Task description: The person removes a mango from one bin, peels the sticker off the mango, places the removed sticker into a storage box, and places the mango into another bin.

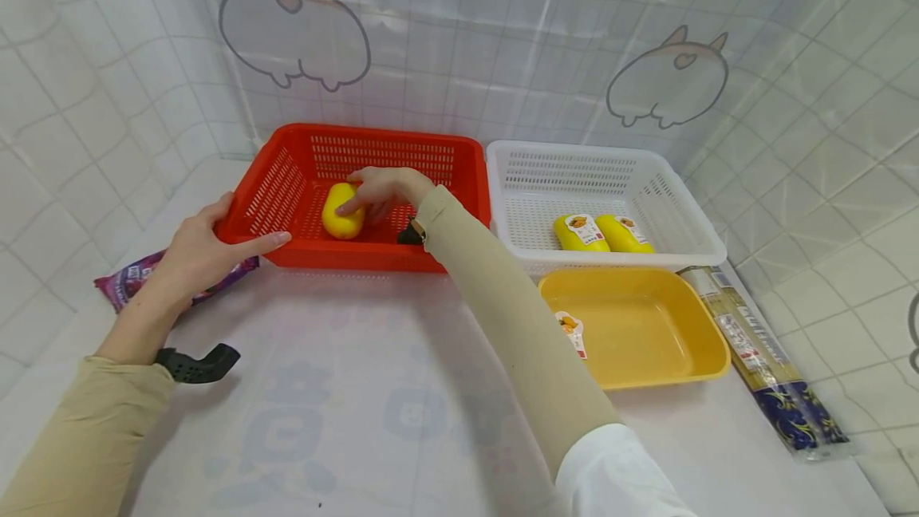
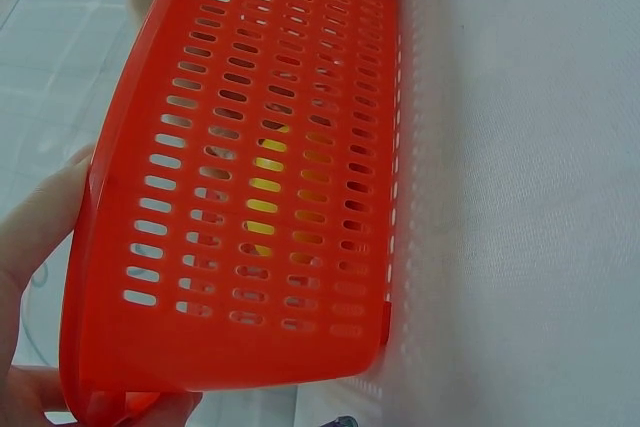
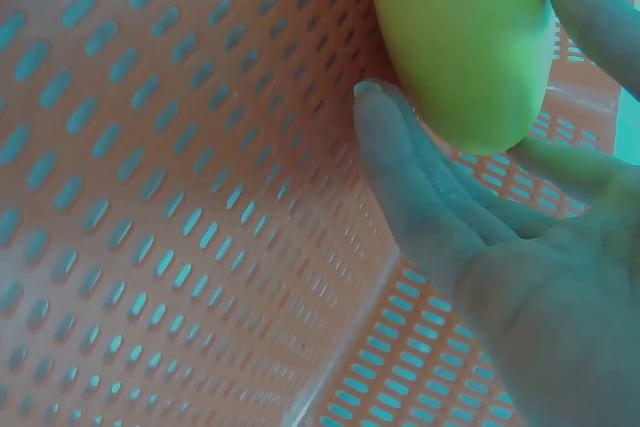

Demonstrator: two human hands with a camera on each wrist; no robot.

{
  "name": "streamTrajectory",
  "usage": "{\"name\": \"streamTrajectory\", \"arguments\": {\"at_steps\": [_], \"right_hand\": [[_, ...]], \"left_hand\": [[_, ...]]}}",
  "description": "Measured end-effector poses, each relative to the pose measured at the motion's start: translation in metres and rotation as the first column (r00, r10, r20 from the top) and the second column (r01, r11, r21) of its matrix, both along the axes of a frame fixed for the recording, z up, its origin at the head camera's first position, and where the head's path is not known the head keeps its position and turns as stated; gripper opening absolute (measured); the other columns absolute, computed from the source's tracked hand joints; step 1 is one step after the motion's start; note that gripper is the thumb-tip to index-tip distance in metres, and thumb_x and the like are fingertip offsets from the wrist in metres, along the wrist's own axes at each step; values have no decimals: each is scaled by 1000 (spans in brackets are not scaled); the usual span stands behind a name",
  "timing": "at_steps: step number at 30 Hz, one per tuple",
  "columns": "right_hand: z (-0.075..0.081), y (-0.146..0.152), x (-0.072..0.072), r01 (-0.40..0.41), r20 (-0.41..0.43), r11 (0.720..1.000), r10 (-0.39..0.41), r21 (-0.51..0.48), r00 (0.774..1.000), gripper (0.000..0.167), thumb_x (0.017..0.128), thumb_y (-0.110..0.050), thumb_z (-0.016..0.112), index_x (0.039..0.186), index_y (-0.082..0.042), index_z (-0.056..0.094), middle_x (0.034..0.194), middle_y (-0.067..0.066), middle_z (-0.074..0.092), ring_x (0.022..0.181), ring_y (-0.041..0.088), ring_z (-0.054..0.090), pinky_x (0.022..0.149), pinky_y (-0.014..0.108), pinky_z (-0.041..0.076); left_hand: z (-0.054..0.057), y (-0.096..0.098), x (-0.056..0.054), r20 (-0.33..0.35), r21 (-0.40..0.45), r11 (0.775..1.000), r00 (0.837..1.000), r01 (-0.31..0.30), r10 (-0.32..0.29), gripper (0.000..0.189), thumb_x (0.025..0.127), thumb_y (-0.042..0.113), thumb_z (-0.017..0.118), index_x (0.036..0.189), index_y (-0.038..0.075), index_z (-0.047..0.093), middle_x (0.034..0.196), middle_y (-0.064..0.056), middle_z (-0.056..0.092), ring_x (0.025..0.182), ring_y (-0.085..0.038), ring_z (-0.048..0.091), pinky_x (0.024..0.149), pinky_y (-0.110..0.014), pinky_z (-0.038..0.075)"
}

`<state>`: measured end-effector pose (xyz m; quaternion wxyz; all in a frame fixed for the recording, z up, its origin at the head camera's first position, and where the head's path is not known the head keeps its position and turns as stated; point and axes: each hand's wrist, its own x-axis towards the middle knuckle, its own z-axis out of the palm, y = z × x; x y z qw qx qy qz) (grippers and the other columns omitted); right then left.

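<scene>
Inside the red basket (image 1: 359, 256), near its left part, my right hand (image 1: 384, 188) holds a yellow mango (image 1: 341, 218). In the right wrist view, the thumb and fingers (image 3: 425, 187) lie round the mango's sides and lower end; its top is cut off. My left hand (image 1: 190, 250) grips the basket's front left corner, thumb along the front rim. The left wrist view shows its fingers hooked over the rim and a bit of yellow through the slots. Two labelled yellow mangoes (image 1: 580, 233) lie in the white basket (image 1: 603, 156), side by side at its front.
A yellow tub (image 1: 646, 381) stands before the white basket; a fruit label (image 1: 571, 333) shows at its left, partly behind my right sleeve. Right of it lies a long clear packet (image 1: 754, 349). A purple packet (image 1: 136, 278) lies under my left wrist. Tile-patterned sheeting rises behind.
</scene>
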<state>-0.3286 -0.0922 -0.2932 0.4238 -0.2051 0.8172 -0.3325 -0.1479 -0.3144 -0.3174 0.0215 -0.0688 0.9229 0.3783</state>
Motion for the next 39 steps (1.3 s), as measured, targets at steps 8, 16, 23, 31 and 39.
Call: {"name": "streamTrajectory", "arguments": {"at_steps": [8,16,23,31,39], "right_hand": [[3,6,1,-23,-36,999,24,24,999,89,93,-32,71,161,-20,15,158,0,31,124,24,58,103,33,51],[10,12,2,-23,-52,999,25,27,998,88,92,-35,72,160,-20,19,159,-3,29,121,24,61,100,33,53],[17,18,2,-26,-64,999,27,20,998,86,93,-34,71,160,-18,19,162,-2,24,125,27,59,102,35,52],[29,28,6,-43,-109,999,45,23,993,88,94,-35,70,161,-18,16,166,-1,15,130,29,56,106,35,48],[40,39,12,-67,-184,997,73,40,980,88,92,-39,71,161,-21,18,166,-3,16,130,26,55,107,32,47]], "left_hand": [[-1,1,0,-3,-6,1000,1000,6,-6,117,85,68,63,159,11,-8,157,-35,20,128,-51,35,93,-64,47],[-4,0,-2,-3,-9,1000,1000,-3,3,117,85,68,63,159,11,-8,158,-35,21,129,-52,35,94,-67,46],[-4,1,-3,2,-13,1000,1000,-7,7,117,85,69,63,159,12,-9,156,-35,24,127,-51,36,93,-65,47],[-3,-1,-4,-4,-17,1000,1000,2,-2,115,86,67,63,159,13,-7,157,-35,21,128,-51,35,91,-65,47],[-4,-3,-4,3,-14,1000,1000,0,0,116,86,67,62,159,11,-9,161,-34,11,130,-52,31,93,-67,45]]}}
